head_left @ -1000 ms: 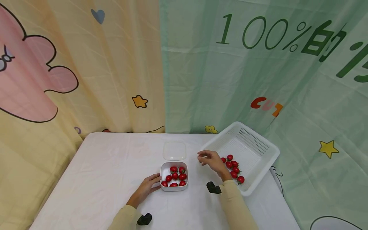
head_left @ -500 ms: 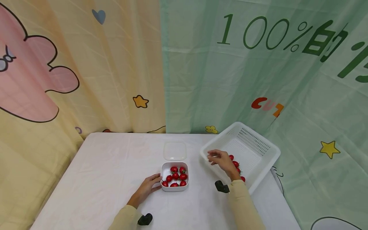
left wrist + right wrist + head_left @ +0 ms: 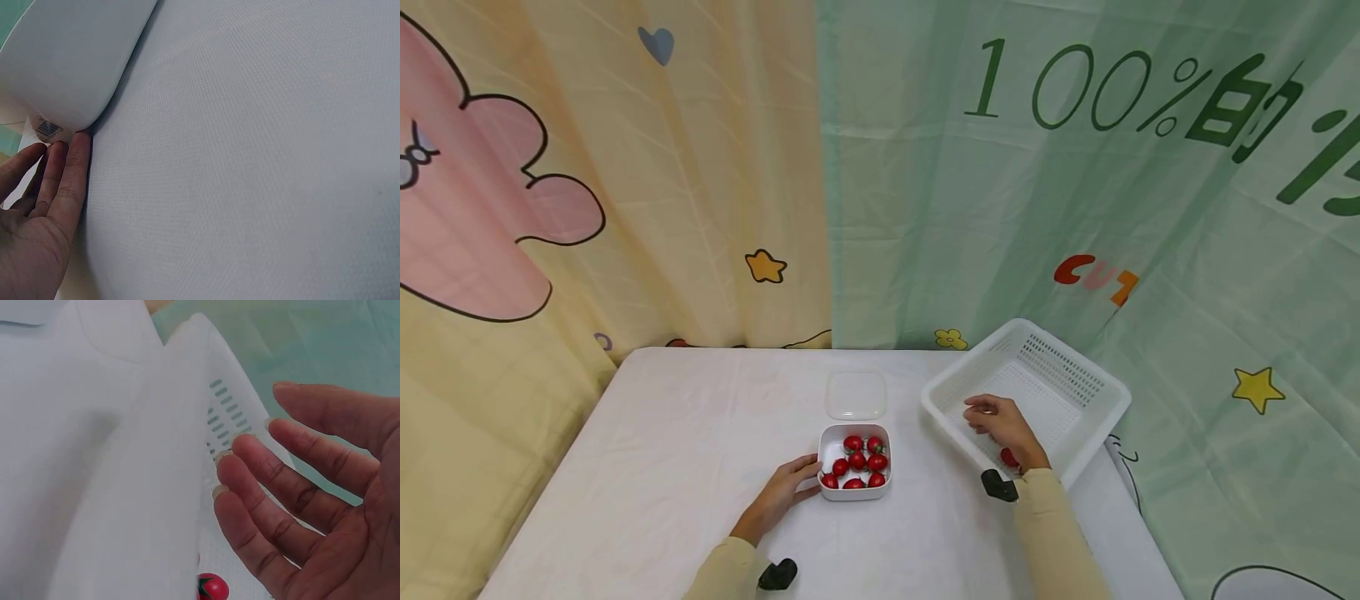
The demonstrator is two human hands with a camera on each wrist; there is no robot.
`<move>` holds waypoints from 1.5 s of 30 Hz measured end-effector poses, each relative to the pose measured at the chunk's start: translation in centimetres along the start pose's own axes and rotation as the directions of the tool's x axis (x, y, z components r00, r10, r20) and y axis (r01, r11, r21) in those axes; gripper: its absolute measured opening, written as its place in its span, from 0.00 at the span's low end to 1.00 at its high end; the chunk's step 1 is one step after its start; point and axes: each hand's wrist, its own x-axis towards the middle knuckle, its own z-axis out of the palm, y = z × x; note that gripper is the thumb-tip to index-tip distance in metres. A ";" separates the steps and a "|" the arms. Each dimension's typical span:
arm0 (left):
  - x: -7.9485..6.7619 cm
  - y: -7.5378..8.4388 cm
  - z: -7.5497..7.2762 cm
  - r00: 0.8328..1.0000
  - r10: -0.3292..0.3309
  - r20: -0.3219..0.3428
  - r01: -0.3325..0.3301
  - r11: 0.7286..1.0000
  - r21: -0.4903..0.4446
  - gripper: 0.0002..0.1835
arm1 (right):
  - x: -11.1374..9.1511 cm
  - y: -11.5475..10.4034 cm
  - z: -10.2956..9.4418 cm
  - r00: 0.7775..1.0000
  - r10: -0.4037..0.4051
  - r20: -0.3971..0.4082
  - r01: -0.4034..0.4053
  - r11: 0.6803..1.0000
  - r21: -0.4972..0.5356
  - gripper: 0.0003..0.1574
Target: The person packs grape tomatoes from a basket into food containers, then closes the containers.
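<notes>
A small white box (image 3: 855, 495) holding several cherry tomatoes (image 3: 857, 460) stands at the middle of the table. My left hand (image 3: 781, 493) rests against its left side. In the left wrist view the straight fingers (image 3: 70, 181) touch the box's lower corner beside a barcode label (image 3: 47, 128). Over the large white basket (image 3: 1041, 404) hovers my right hand (image 3: 1006, 425), its fingers loosely bent and holding nothing. Under it shows a cherry tomato (image 3: 1008, 457) in the basket; the hand and forearm hide the others. The right wrist view catches a tomato (image 3: 215, 587) low beyond the basket's near wall.
Behind the small box lies a clear lid (image 3: 856, 395) on the white tablecloth (image 3: 700, 417). Printed curtains (image 3: 895, 208) hang close behind the table and along its sides. The basket sits at an angle near the table's right edge.
My right hand has moved right, from beside the basket's left rim to above its inside, now covering most of the tomatoes there. The left hand and the small box stay in place.
</notes>
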 end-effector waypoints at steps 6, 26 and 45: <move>0.1 -0.1 -0.1 1.000 0.002 0.004 -0.002 1.000 -0.006 0.34 | 0.1 0.6 -1.3 0.998 0.060 0.000 -0.060 0.998 -0.031 0.23; 0.0 0.1 0.0 1.000 -0.001 0.004 0.001 1.000 -0.001 0.34 | -0.5 1.7 -4.0 0.967 0.250 0.050 -0.239 0.957 -0.163 0.26; -0.1 0.1 0.0 1.000 -0.009 -0.001 0.009 1.000 -0.004 0.34 | -0.4 3.3 -4.3 0.919 0.387 0.076 -0.356 0.897 -0.261 0.28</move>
